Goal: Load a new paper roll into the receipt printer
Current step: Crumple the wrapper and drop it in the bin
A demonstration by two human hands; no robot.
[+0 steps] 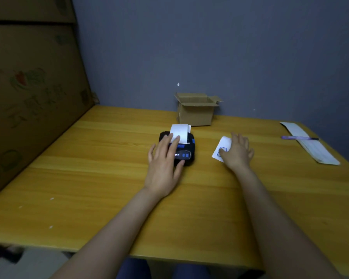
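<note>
A small black receipt printer (186, 152) with blue buttons sits in the middle of the wooden table (89, 178). A strip of white paper (180, 131) curls up out of its top. My left hand (164, 160) lies flat on the printer's left side, fingers spread over its top and front. My right hand (237, 153) rests palm down on a loose white slip (223, 147) with a blue printed mark, to the right of the printer. No paper roll shows outside the printer.
An open small cardboard box (196, 109) stands behind the printer by the grey wall. A long paper sheet (310, 146) with a purple pen (298, 137) lies at the table's right edge. Large cardboard boxes (32, 93) wall in the left side.
</note>
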